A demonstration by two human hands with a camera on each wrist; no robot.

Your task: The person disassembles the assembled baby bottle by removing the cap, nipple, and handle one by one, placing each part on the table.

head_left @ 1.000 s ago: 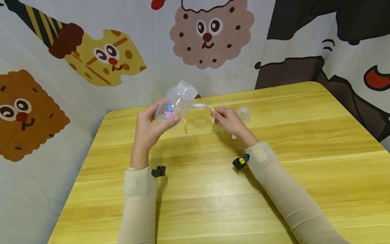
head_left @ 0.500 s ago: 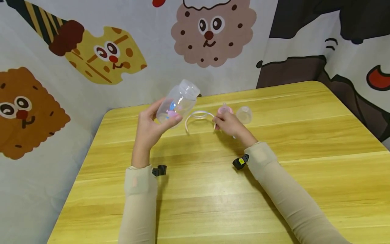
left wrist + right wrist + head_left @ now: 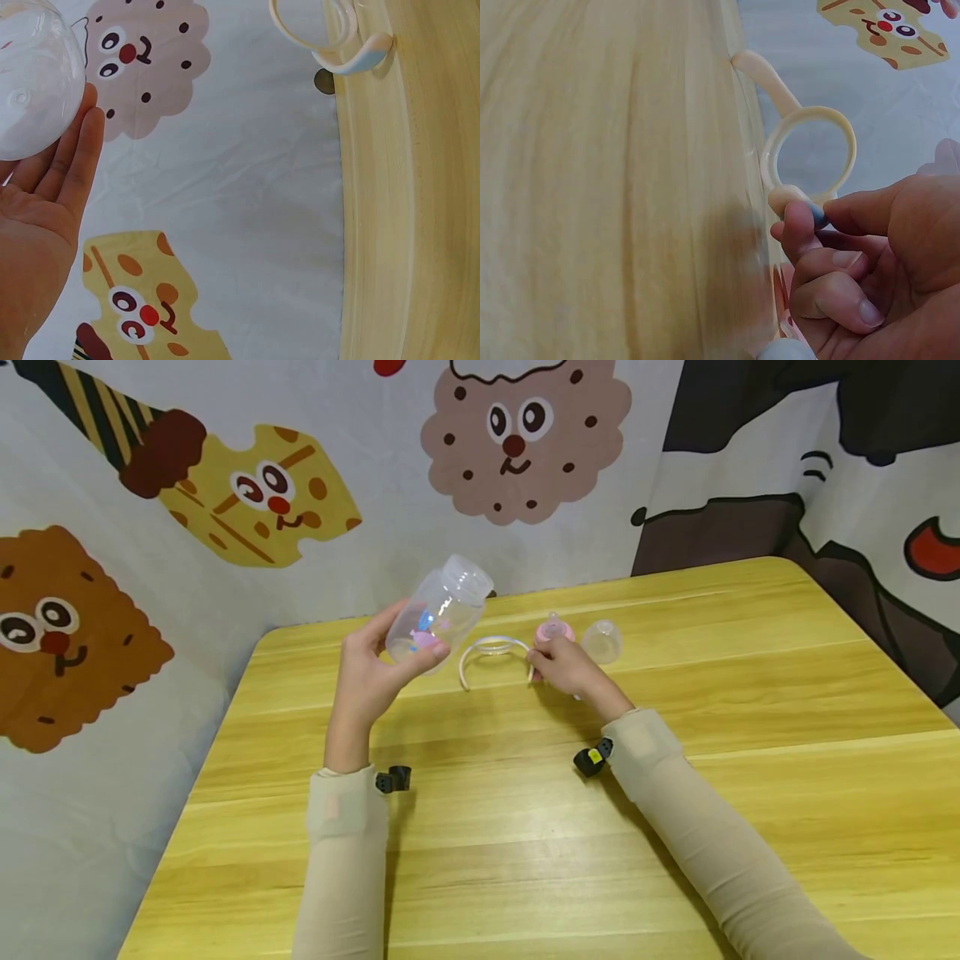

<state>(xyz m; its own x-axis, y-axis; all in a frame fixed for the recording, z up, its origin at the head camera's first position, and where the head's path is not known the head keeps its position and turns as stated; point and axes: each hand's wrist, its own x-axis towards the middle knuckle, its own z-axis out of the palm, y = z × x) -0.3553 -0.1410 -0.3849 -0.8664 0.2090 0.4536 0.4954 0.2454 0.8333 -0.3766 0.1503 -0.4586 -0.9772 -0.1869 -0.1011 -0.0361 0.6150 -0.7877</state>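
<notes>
A clear baby bottle with blue and pink prints is tilted, its open neck up and to the right in the head view. My left hand grips its body, thumb in front and fingers behind; its rounded base shows in the left wrist view. Low over the far part of the table is a white bottle handle, a ring with two curved arms. My right hand pinches the end of one arm between thumb and forefinger. The other arm points left, toward the space below the bottle.
Behind my right hand stands a pink nipple collar with a clear teat. A clear dome cap sits to its right. The wooden table ends at a cartoon-printed cloth at the back.
The handle has come down and away from the bottle's neck toward the table, pinched in my right hand. The pink collar shows more now. The left hand and bottle have barely moved.
</notes>
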